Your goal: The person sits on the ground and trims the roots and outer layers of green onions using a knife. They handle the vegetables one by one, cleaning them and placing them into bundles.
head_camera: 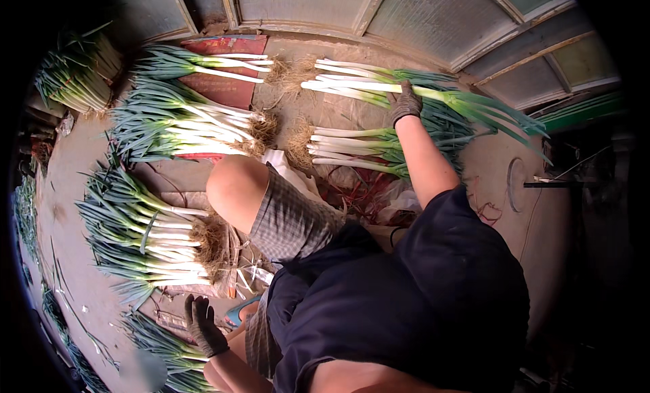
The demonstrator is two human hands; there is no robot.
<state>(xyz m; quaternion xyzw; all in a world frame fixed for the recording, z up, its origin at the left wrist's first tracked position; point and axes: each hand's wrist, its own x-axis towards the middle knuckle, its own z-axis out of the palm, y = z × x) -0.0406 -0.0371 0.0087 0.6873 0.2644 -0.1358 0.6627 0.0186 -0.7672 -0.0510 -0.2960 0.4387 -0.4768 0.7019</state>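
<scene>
My right hand (406,104), in a brown glove, is closed around the stalk of a long leek or large green onion (355,84), its white end pointing left and its green leaves to the right. Beneath it lie more such leeks with roots (350,132), in the upper right. My left hand (203,324), gloved too, is at the lower left with its fingers raised and nothing in it, near a leek pile (172,350). Rows of leeks lie at the left (162,240) and upper left (208,119), roots towards the right.
A red printed sheet (238,90) lies under the upper left leeks. Upright leek bundles (84,88) stand at the far upper left. Red twine (363,189) and plastic lie beside my bent knee (237,189). Framed glass panels (304,7) line the top.
</scene>
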